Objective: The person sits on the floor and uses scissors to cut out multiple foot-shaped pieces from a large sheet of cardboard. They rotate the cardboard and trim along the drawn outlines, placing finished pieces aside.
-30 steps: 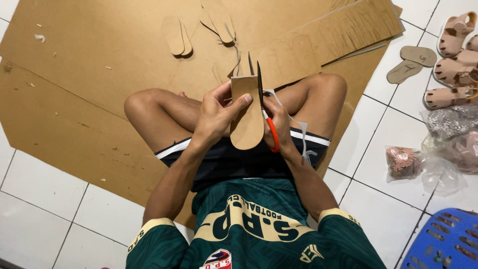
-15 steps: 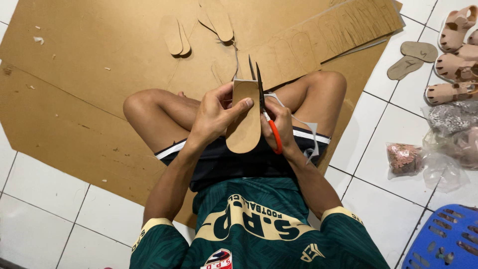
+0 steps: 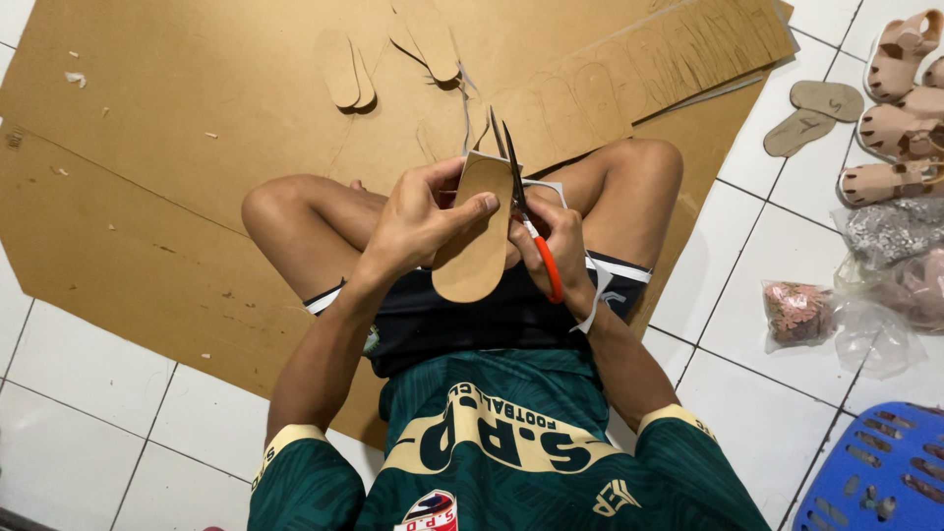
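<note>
I sit cross-legged on the floor. My left hand (image 3: 418, 224) grips a brown cardboard sole shape (image 3: 476, 254) held upright over my lap. My right hand (image 3: 559, 248) holds scissors with orange handles (image 3: 531, 231); the blades run up along the right edge of the sole piece, their tips near its top corner. A thin white trimmed strip (image 3: 593, 295) curls beside my right wrist.
Large cardboard sheets (image 3: 177, 147) cover the floor ahead, with cut sole shapes (image 3: 344, 69) and traced outlines (image 3: 629, 79) on them. Sandals (image 3: 900, 108), two loose soles (image 3: 811, 113), plastic bags (image 3: 865, 295) and a blue basket (image 3: 880, 472) lie on white tiles at right.
The scissors have worked a little further up the sole's right edge. Both hands stay in nearly the same place over my lap.
</note>
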A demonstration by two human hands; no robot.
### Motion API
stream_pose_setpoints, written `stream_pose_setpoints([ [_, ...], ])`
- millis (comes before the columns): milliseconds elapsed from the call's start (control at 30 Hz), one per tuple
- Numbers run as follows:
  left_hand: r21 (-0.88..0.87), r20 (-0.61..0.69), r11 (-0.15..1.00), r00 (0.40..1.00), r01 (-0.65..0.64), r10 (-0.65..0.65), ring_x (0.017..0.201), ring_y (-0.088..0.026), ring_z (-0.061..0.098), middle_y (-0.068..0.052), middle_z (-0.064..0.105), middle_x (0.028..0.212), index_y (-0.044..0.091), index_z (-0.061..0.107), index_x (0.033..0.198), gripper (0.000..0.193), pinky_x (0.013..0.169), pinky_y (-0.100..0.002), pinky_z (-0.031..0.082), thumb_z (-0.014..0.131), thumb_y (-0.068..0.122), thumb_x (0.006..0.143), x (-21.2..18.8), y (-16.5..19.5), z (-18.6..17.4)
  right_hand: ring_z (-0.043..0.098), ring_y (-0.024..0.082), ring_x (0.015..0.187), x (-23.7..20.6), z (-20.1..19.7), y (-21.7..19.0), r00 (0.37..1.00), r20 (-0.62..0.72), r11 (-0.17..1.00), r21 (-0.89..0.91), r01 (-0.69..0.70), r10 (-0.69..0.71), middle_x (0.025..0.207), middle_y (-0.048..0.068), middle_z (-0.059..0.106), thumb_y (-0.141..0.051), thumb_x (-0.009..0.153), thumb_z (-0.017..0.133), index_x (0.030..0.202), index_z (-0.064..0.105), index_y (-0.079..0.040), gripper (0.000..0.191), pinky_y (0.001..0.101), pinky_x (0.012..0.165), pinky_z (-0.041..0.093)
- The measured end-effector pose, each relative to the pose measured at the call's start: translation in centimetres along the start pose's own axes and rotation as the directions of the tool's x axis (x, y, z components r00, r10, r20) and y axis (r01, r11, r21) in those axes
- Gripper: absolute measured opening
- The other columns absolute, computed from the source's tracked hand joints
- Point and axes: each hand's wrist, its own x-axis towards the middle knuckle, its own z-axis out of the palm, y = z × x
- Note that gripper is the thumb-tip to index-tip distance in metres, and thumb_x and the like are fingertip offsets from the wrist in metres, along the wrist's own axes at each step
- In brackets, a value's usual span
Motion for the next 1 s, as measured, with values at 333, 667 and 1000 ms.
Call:
stream_pose_setpoints([
  [333,0.198,0.075,0.975,0.990,0.101,-0.118,0.086,-0.010,0.074,-0.006,0.078,0.097,0.000,0.070,0.122,0.034,0.075,-0.026,0.060,0.073,0.017,0.092,0.7,-0.5,-2.2,0.068,0.016,0.073,-0.6,-0.1,0.0,0.995,0.013,0.994,-0.047,-0.101,0.102,0.082,0.010,0.074,-0.014,0.095,0.065,0.107,0.072,0.004,0.022,0.0287,0.069,0.054],
  [667,0.477,-0.311,0.681,0.618,-0.556,0.722,0.113,-0.040,0.055,-0.032,0.045,0.135,-0.006,0.027,0.156,0.088,0.097,-0.044,0.050,0.080,0.010,0.089,1.9,-8.1,4.8,0.061,0.012,0.068,2.2,3.7,2.9,0.962,-0.218,0.986,0.060,-0.157,0.166,0.081,0.007,0.070,-0.018,0.096,0.064,0.113,0.071,0.001,0.027,0.0289,0.061,0.050],
  [1000,-0.207,-0.726,0.824,0.647,-0.527,0.231,0.103,-0.018,0.065,-0.014,0.055,0.137,-0.001,0.043,0.146,0.048,0.088,-0.029,0.058,0.065,0.007,0.104,3.3,-6.2,6.1,0.063,0.018,0.065,2.9,4.1,0.9,0.985,-0.073,0.979,0.138,-0.148,0.159,0.080,0.012,0.068,-0.018,0.094,0.060,0.112,0.065,0.002,0.027,0.0326,0.062,0.054],
])
